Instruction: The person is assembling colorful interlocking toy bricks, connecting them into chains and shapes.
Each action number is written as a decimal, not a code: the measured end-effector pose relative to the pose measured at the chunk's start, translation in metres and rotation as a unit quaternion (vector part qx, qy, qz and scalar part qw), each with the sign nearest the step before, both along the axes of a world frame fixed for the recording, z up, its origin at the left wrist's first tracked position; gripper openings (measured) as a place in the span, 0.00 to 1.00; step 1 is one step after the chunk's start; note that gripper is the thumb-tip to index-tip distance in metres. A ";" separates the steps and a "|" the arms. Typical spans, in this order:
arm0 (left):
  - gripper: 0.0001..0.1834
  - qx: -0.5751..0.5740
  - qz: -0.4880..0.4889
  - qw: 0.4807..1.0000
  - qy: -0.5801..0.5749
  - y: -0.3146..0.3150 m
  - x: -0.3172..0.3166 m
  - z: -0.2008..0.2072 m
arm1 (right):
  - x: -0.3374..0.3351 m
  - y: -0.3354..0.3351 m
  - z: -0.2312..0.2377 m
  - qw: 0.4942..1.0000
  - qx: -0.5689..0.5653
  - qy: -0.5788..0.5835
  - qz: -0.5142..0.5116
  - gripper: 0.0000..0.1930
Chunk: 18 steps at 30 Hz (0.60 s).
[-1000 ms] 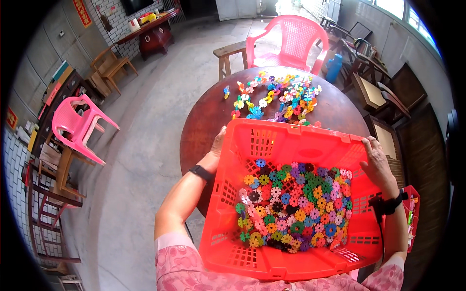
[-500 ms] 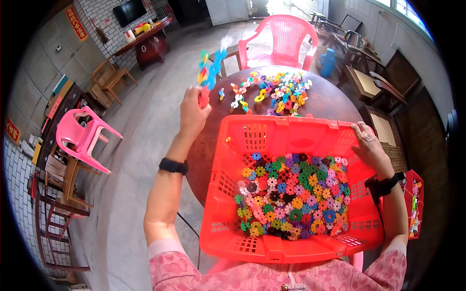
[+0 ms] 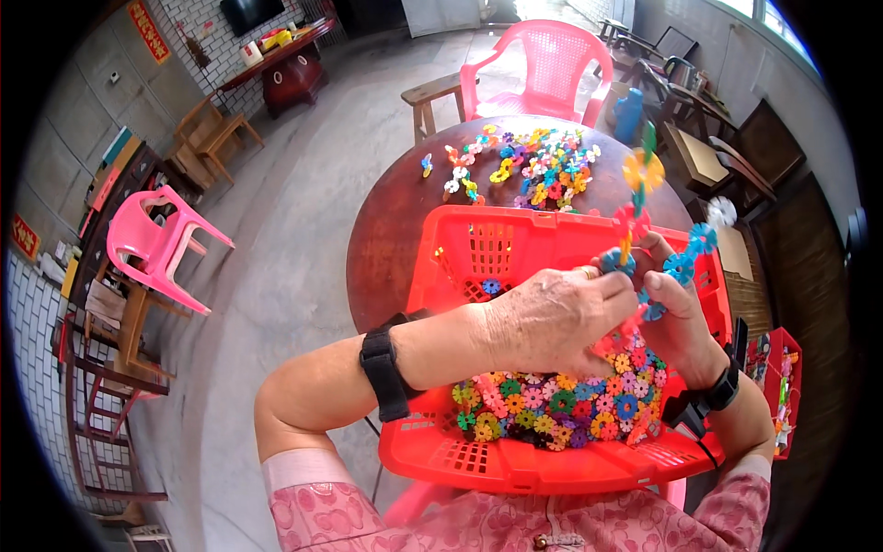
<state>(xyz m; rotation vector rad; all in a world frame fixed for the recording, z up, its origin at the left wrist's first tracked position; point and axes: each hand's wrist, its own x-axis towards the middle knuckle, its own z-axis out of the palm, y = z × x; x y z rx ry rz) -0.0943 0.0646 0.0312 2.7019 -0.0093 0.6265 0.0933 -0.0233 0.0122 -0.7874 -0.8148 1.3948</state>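
A chain of interlocking plastic flower discs, in blue, white, red and orange, stands up between my hands above the basket. My left hand reaches across to the right and is closed round the chain's red lower part. My right hand grips the blue part beside it, thumb toward me. Partly hidden by my left arm, the red plastic basket sits in front of me with many loose flower discs in it.
Beyond the basket, more linked discs lie on a round dark wooden table. A pink chair stands at its far side, another pink chair to the left. A red box is at the right.
My left hand has swung the chain from the upper left across to the right side of the basket. My right hand has left the basket's rim and now holds the chain too.
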 end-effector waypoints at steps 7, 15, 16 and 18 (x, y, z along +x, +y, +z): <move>0.19 -0.059 -0.030 0.993 -0.096 0.033 -0.036 0.003 | 0.000 0.013 -0.008 0.992 -0.070 -0.081 -0.059 0.18; 0.23 0.013 0.373 0.927 -0.028 0.169 -0.125 -0.118 | 0.012 -0.003 -0.011 0.970 -0.106 -0.217 -0.009 0.14; 0.26 -0.064 0.347 0.935 -0.038 0.171 -0.125 -0.129 | 0.014 -0.005 -0.011 0.959 -0.111 -0.261 0.006 0.15; 0.29 -0.142 0.320 0.936 -0.047 0.179 -0.125 -0.145 | 0.015 -0.007 -0.012 0.955 -0.129 -0.265 0.021 0.14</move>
